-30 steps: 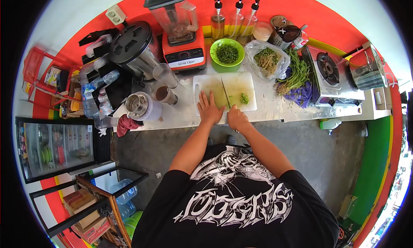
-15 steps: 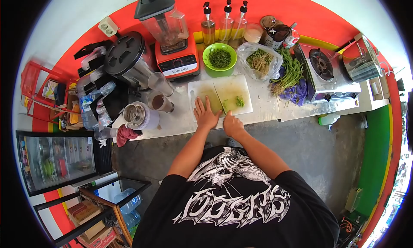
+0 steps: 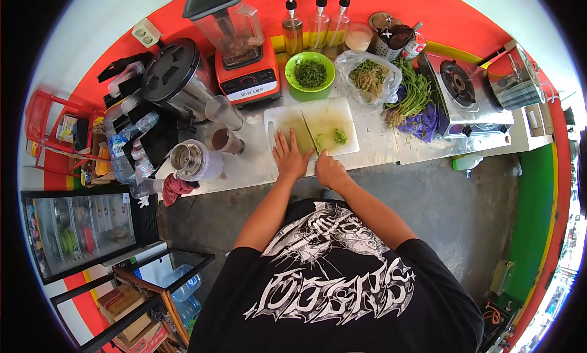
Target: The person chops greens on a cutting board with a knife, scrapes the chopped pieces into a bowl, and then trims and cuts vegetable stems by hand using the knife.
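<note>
On the counter's front edge lies a white cutting board (image 3: 287, 115) with green stains. My left hand (image 3: 291, 159) rests flat on its left part, fingers spread. My right hand (image 3: 331, 171) is closed around the handle of a knife (image 3: 310, 133), whose thin blade points away from me across the board. A small heap of chopped green leaves (image 3: 340, 136) sits right of the blade, with a few bits near the knife. Just behind the board stands a green bowl (image 3: 312, 93) filled with chopped greens.
A red blender (image 3: 247, 78) stands back left, near clear cups (image 3: 224, 113) and a steel-topped container (image 3: 188, 160). To the right are a plastic bag of stems (image 3: 367, 84), bunched greens (image 3: 413, 96) and a gas stove (image 3: 468, 102). Pump bottles (image 3: 319, 32) line the wall.
The whole view has shifted slightly, so the counter items appear a little higher and further left. Both hands and the knife keep nearly the same place on the board.
</note>
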`<action>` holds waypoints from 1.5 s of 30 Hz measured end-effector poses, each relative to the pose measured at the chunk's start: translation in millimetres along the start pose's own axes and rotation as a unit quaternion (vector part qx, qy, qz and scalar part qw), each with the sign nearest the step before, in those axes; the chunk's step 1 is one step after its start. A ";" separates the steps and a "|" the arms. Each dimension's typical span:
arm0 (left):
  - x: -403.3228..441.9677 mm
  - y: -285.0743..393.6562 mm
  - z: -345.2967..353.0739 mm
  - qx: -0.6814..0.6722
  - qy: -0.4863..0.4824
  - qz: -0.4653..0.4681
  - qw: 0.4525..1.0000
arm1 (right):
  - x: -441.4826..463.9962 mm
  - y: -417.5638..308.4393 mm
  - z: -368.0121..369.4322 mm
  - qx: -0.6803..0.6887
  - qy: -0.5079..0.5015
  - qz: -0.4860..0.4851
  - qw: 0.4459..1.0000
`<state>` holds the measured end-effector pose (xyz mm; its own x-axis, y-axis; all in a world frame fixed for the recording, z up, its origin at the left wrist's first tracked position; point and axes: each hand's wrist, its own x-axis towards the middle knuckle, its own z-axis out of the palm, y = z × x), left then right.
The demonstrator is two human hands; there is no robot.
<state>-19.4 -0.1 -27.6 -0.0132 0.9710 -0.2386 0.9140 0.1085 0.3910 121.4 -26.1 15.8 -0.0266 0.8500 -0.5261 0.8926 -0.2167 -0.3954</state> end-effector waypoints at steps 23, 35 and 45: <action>3.6 -61.6 -15.7 -0.088 0.217 -0.006 0.972 | -2.9 7.0 4.4 0.016 0.026 -0.049 0.998; 20.6 -57.9 -42.8 -0.061 0.102 -0.100 0.988 | -17.5 42.7 -14.7 0.094 0.136 0.034 0.986; 24.2 -64.5 -40.8 -0.070 0.080 -0.085 0.991 | -39.0 49.0 -4.9 0.098 0.132 0.016 0.986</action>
<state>-95.2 25.1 -22.4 -0.2355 0.9565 -0.1725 0.8286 0.2903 0.4787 168.4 -67.5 20.7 0.1413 0.9313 -0.3357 0.7859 -0.3117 -0.5340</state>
